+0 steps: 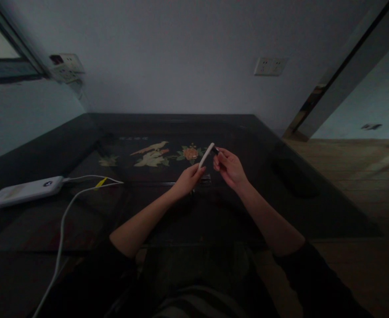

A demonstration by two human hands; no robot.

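Note:
My left hand (187, 180) grips the lower end of a slim white stick-like object (206, 155), held tilted up to the right above the dark table (81, 145). My right hand (229, 168) is right beside it, fingers closed on a small dark piece (216, 150) that touches or sits at the white object's upper tip. The room is dim, so what the dark piece is cannot be made out. Both hands hover over the table's painted bird-and-flower panel (154, 154).
A white power bank (24, 191) lies at the table's left with white cables (62, 229) running off the near edge. A flat dark item (203, 179) rests under the hands. Wall sockets (270, 66) sit behind; wooden floor (353, 176) lies to the right.

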